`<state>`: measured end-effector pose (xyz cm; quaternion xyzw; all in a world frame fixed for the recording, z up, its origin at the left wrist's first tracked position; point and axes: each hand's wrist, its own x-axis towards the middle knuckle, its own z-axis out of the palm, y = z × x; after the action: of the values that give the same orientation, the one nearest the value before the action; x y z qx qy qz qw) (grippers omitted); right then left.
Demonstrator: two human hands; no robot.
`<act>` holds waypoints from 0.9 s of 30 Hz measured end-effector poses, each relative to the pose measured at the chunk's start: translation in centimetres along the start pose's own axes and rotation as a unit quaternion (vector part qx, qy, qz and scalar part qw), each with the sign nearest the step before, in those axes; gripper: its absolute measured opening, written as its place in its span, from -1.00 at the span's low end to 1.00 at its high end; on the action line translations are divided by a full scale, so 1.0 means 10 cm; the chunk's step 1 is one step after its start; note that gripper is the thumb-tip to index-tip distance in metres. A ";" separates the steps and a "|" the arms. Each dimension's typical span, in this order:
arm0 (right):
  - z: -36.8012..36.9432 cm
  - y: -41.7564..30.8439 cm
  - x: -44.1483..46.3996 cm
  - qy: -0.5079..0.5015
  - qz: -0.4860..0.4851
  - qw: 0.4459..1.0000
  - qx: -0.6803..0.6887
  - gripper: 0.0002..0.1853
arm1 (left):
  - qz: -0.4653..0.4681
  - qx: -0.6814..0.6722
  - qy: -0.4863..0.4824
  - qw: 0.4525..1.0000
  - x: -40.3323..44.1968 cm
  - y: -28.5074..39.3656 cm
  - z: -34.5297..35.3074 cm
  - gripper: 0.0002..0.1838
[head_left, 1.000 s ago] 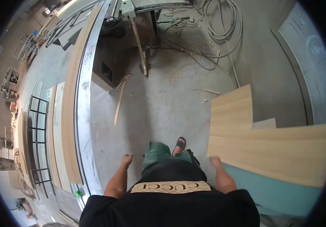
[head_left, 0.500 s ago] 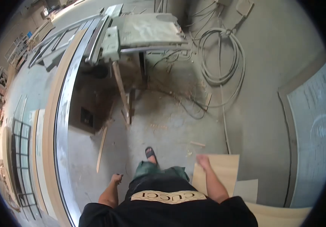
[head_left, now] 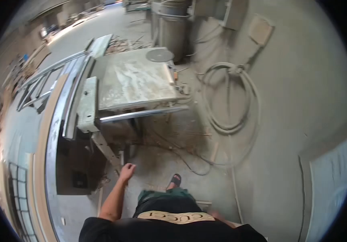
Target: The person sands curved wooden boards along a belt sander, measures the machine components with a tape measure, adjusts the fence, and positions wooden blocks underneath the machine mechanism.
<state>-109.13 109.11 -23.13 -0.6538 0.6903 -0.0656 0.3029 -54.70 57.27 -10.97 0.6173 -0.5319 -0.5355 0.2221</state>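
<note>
Grip half curled on the left, nothing in it; right side unread

Left hand [head_left: 128, 172] out ahead of the body, fingers bent loosely, no thing visible between them. Right hand [head_left: 213, 213] low by the hip, blurred and partly lost against the clothing; cannot tell how far open it is or whether it has hold of anything.

Nearest the left hand: wooden prop [head_left: 105, 148], slanting down from under the near corner of the machine's counter [head_left: 121, 86]. Contact with it not evident. Nearest the right: pale board [head_left: 203, 203] low down beside the body, mostly covered; cannot say if touched.

Progress, as judged: a pause between handlings. No cut or placement shows under way. On the counter, a round plate [head_left: 160, 55] towards the far side and a small wood block [head_left: 167, 74] at the right edge, neither within reach of a hand. Long plank [head_left: 41, 161] lies alongside the metal rail [head_left: 52, 161] on the left, no hand on it. Whether plank or block counts as finished or waiting: not readable from here.

Stance: one sandalled foot [head_left: 176, 180] forward, facing the counter. Coiled hose [head_left: 227, 131] off to the right, well apart from both hands. Amount of work remaining: cannot be told.
</note>
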 end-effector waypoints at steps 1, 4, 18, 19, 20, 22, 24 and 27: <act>-0.77 -0.49 0.84 -0.174 0.044 0.962 -0.205 -0.69 | 0.011 0.048 0.008 0.999 0.07 0.11 0.07 -0.64; -1.68 0.22 3.05 0.049 0.184 0.982 -0.019 -0.72 | -0.042 0.039 -0.013 0.998 0.29 0.45 0.22 -0.59; -7.46 -1.36 7.17 0.259 0.036 0.908 0.328 -0.64 | -0.157 0.046 -0.056 0.985 1.48 0.29 0.65 -0.58; -7.70 -1.33 7.38 0.276 0.024 0.906 0.321 -0.63 | -0.361 -0.149 -0.029 0.920 1.59 0.36 0.61 -0.56; -7.94 -1.31 7.59 0.290 0.012 0.904 0.313 -0.63 | -0.394 -0.213 -0.035 0.893 1.71 0.43 0.54 -0.56; -8.51 -1.47 7.90 0.322 0.007 0.916 0.239 -0.61 | -0.321 -0.196 0.070 0.924 1.83 0.67 0.57 -0.60; -9.07 -1.47 8.35 0.395 -0.049 0.912 0.098 -0.58 | -0.281 -0.158 0.079 0.943 2.00 0.76 0.57 -0.68; -9.92 -1.62 8.92 0.462 -0.073 0.882 -0.055 -0.51 | -0.339 -0.185 0.110 0.916 1.99 0.99 0.56 -0.69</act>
<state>-141.67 -7.45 35.30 -0.6137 0.7045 -0.3443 -0.0922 -66.62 37.84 -12.87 0.7633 -0.1542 -0.5964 0.1946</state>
